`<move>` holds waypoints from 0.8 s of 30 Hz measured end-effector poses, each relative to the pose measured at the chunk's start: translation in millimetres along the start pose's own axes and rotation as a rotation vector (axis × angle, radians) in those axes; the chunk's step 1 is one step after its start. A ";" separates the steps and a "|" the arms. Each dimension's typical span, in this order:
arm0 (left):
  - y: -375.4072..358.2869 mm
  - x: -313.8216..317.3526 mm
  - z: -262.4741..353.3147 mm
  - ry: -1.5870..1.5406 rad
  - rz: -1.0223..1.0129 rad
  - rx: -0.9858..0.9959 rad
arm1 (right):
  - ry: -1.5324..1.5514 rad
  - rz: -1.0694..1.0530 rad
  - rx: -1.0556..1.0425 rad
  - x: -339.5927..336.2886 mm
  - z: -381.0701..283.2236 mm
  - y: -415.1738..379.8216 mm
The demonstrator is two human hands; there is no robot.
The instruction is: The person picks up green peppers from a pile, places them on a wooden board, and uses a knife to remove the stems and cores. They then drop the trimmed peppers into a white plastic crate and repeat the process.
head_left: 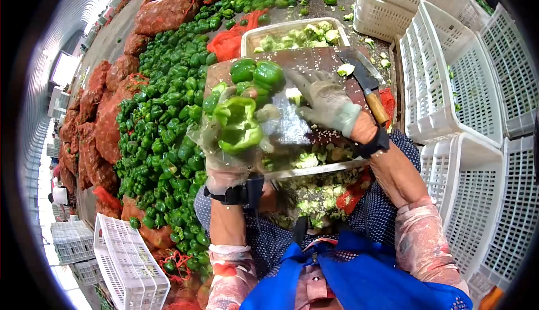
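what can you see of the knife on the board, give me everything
The knife has a broad, dark, metal-looking blade and a light brown handle that looks wooden. It lies at the right of the brown board, its handle pointing toward the person. A pale pepper core sits at the blade; whether they touch is unclear. No hand holds it; the gloved right hand is just left of it.

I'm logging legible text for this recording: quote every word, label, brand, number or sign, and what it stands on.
No text can be read.
Right glove: faint marking on the back, too blurred to read.
Knife: no readable lettering.
White crate: no readable label.
Red sacks: none legible.
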State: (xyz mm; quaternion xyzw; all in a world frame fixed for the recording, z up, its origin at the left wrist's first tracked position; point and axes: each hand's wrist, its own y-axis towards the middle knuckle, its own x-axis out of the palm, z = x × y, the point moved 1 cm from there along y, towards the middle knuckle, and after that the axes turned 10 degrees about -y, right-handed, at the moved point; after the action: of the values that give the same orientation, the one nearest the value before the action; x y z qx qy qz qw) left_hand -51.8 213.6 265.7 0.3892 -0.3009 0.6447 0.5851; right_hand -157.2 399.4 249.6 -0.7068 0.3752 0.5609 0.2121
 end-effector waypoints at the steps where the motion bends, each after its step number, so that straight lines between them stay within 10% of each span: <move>1: -0.9 -2.2 -1.3 0.056 -0.037 0.013 | 0.091 0.223 -0.101 -5.0 -3.5 -4.2; 5: -1.7 -3.6 -6.0 0.093 0.022 -0.100 | 0.753 0.302 -0.241 -11.2 -28.9 -9.7; 7: -1.7 4.7 -8.5 0.655 -0.008 -0.141 | 0.387 0.357 -0.346 -3.6 -40.8 -13.1; 9: -15.1 31.6 -21.6 0.503 0.315 -0.255 | 0.032 0.118 -0.203 -5.6 -50.5 -16.9; 13: -7.0 -3.6 -30.1 0.549 0.043 -0.231 | -0.146 0.255 -0.212 25.8 -47.4 -10.0; 15: 4.1 -3.7 -30.1 0.422 0.026 -0.164 | 0.186 -0.187 -0.182 -17.2 -46.6 -16.0; 19: 12.3 -2.5 -21.8 0.341 0.004 -0.095 | 0.403 0.156 -0.170 12.4 -30.4 -13.0; 24: 3.9 4.0 -24.1 0.321 -0.009 -0.116 | 0.206 -0.155 -0.181 -10.7 -43.2 -29.6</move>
State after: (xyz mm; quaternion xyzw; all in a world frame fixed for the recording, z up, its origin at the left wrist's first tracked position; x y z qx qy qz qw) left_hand -59.4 235.5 257.0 0.2481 -0.2389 0.6775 0.6499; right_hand -108.1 390.0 268.4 -0.8036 0.2874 0.4989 0.1507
